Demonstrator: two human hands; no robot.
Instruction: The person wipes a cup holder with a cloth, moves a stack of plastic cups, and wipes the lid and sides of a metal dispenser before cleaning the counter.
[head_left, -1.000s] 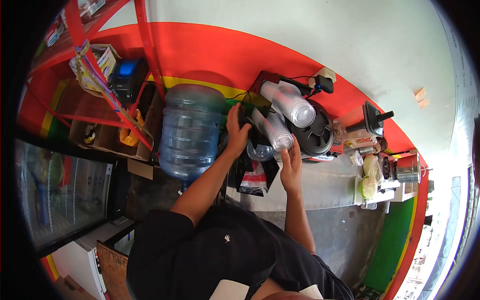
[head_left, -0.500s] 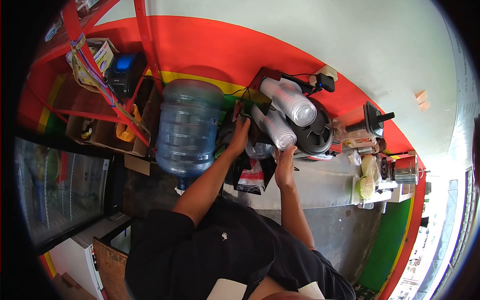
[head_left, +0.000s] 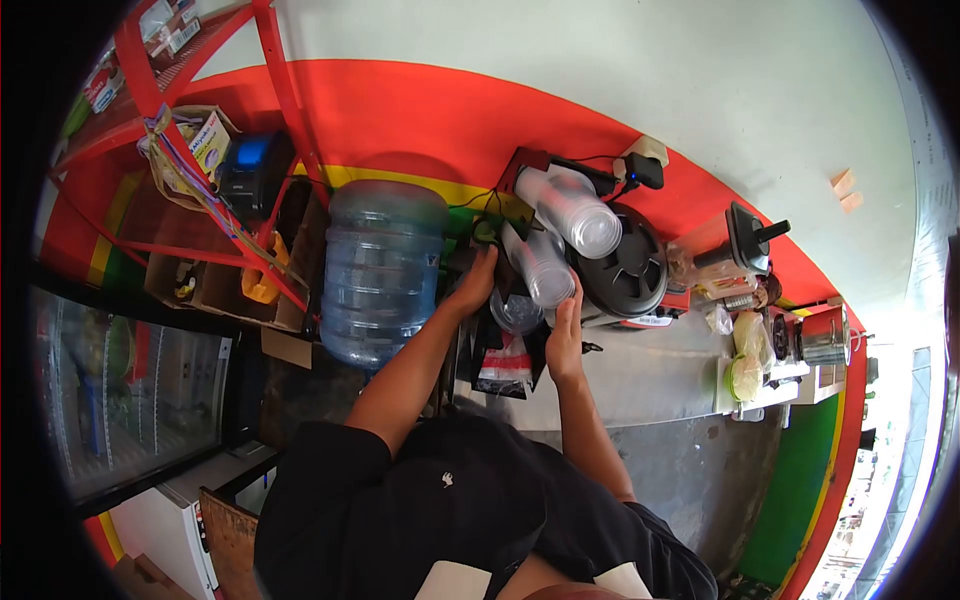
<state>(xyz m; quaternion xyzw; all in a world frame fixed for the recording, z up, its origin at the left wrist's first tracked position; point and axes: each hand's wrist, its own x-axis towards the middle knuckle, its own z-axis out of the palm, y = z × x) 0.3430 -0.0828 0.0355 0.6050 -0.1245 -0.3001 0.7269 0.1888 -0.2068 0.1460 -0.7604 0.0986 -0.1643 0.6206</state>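
A black cup holder [head_left: 509, 262] carries two stacks of clear plastic cups, an upper stack [head_left: 580, 215] and a lower stack [head_left: 541, 265], tilted toward me. My left hand [head_left: 477, 284] grips the holder's left side, its fingertips partly hidden in shadow. On the opposite side, my right hand [head_left: 566, 338] presses with straight fingers by the rim of the lower stack; its exact contact is hard to see. Below the cups sit a clear round plastic container [head_left: 515, 313] and a black box [head_left: 503, 385] with a red-and-white packet [head_left: 505, 358] inside.
A large blue water jug [head_left: 383, 275] stands left of my hands, beside a red shelf rack [head_left: 275, 60]. A black round-lidded container [head_left: 625, 265] is close on the right, then a blender jug [head_left: 715, 250]. A steel counter [head_left: 640, 385] runs rightward; a glass-door fridge [head_left: 130, 380] is lower left.
The cup holder and both cup stacks have shifted slightly left, away from the black lid, with my hands still at its sides. The whole view has dropped a little.
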